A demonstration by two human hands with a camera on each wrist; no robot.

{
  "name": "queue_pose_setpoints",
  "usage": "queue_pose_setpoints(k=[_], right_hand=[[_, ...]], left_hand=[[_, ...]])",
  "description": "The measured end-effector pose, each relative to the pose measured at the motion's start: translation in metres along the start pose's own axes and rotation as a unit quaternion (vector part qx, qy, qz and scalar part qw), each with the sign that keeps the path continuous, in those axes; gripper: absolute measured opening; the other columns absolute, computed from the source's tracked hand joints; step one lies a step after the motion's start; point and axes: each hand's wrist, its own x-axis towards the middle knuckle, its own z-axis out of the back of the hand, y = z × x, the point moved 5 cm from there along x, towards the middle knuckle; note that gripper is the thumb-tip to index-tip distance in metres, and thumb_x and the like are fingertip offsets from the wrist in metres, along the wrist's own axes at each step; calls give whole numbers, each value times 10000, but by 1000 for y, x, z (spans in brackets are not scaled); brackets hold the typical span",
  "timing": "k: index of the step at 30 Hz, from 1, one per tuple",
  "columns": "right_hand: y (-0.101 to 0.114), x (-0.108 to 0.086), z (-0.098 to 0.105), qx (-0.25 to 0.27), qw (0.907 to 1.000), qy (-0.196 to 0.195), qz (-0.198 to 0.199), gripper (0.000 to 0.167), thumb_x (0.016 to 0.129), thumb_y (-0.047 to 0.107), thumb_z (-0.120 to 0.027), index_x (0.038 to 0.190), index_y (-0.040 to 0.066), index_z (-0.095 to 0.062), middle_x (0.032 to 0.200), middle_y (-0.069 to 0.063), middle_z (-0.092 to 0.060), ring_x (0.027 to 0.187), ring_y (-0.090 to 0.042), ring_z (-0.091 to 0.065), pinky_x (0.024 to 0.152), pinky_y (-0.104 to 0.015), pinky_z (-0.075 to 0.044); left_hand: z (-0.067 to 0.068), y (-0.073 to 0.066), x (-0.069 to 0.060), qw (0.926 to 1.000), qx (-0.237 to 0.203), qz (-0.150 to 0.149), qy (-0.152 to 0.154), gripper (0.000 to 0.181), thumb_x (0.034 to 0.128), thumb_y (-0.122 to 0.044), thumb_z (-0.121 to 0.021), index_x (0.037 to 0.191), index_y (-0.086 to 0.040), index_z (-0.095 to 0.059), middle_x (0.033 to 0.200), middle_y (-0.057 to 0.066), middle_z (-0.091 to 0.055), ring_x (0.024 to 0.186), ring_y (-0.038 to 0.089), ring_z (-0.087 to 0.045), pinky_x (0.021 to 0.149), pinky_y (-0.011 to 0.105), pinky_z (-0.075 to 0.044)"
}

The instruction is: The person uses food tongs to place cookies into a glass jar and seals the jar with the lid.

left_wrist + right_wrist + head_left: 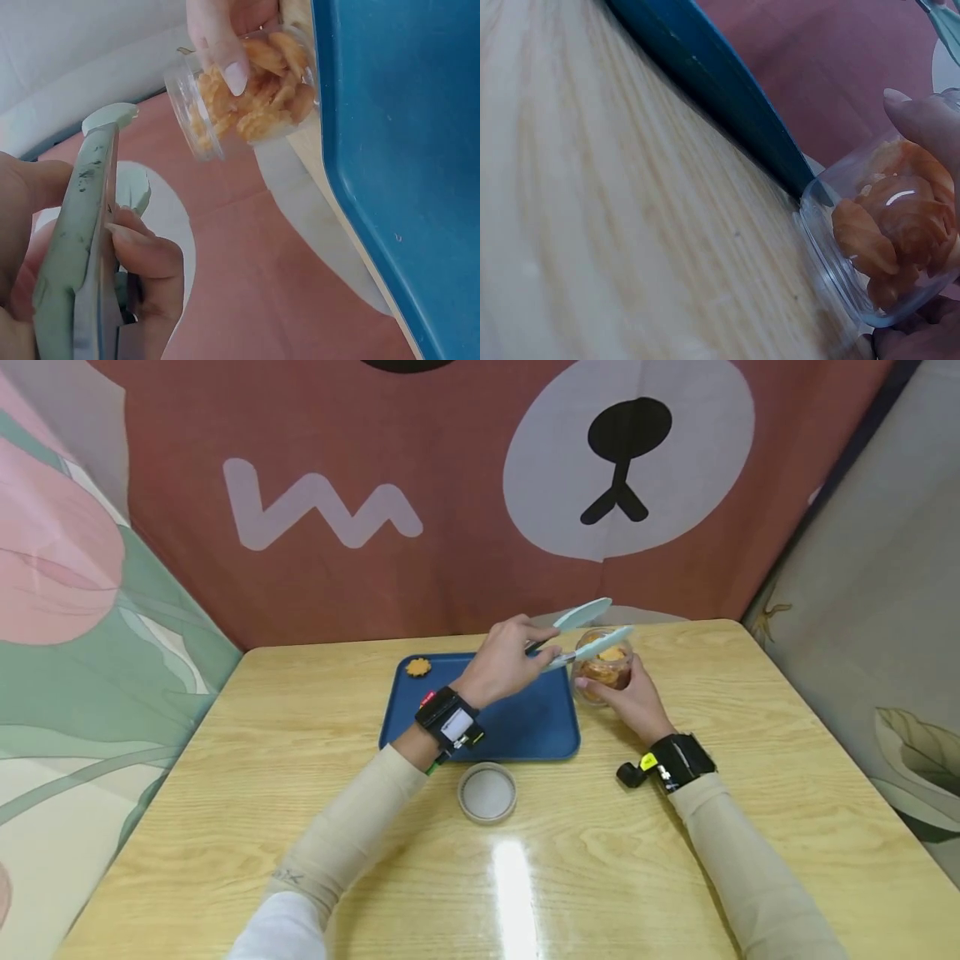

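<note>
My left hand grips a pair of pale green tongs, their two tips spread apart near the mouth of a clear jar. Between the tips I see no piece held. The jar contains several orange-brown, wavy-edged crackers. My right hand holds this jar around its side, thumb across the clear wall, beside the right edge of a blue tray. On the tray's back left corner lies one flower-shaped cracker. The left wrist view shows the tongs' handle between thumb and fingers.
A round, pale-rimmed lid lies on the wooden table in front of the tray. Behind the table's back edge hangs a reddish-brown printed cloth, with other printed cloths at both sides.
</note>
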Motion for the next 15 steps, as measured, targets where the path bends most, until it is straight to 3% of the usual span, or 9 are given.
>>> queue_pose_setpoints(k=[3,8,15], right_hand=[[1,0,0,-45,10000,-22,13,1074,915,470,-807,1680,138,-131,1654,-164,-379,1536,-337,-401,1243,-564,-340],[0,0,0,-65,10000,56,18,1074,923,464,-799,1684,131,-119,1664,-178,-363,1550,-359,-379,1248,-574,-328],[3,-1,4,-116,9999,-34,11,1069,904,493,-810,1681,164,-155,1641,-159,-399,1536,-334,-403,1239,-555,-350]], left_hand=[[5,3,-5,10000,-23,-47,-62,404,1050,-293,-665,1431,-159,-666,1314,105,-667,1148,239,-671,803,313,-572],[19,12,-20,9998,-35,-43,-199,384,1058,-294,-649,1413,-151,-682,1210,79,-703,909,208,-602,649,305,-459],[43,35,-47,9991,143,223,-324,500,989,-418,-735,1409,-151,-686,1242,62,-734,959,222,-585,667,326,-380]])
